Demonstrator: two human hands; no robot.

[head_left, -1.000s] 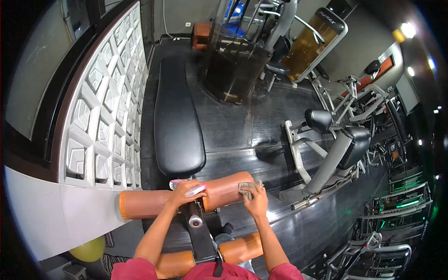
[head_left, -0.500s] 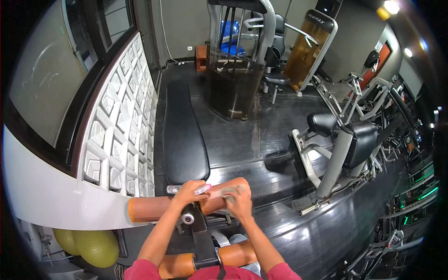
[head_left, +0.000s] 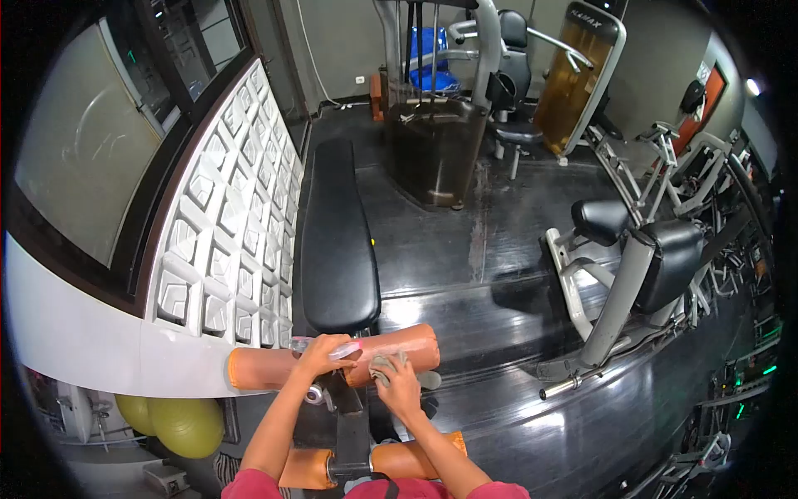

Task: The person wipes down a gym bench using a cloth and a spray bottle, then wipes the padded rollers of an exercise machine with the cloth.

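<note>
An orange-brown padded roller (head_left: 407, 343) lies across the foot end of a black bench (head_left: 339, 249). My left hand (head_left: 322, 356) is wrapped round a clear bottle with a pink part (head_left: 344, 350), close to the roller's inner end. A greyish cloth (head_left: 385, 366) is pressed against the roller's near side by my right hand (head_left: 401, 387). To the left, a second padded roller (head_left: 259, 368) reaches out past my left forearm. Nearer to me, two lower orange rollers (head_left: 307, 468) flank a black metal post (head_left: 352, 437).
A white lattice partition (head_left: 224, 224) stands left of the bench. Green exercise balls (head_left: 188, 426) lie at lower left. A grey-framed machine with black pads (head_left: 619, 291) stands on the right, and a weight-stack machine (head_left: 436, 150) beyond the bench.
My right hand has moved the cloth left along the roller, from its outer end towards its inner end. My left hand keeps hold of the bottle. The camera view has shifted.
</note>
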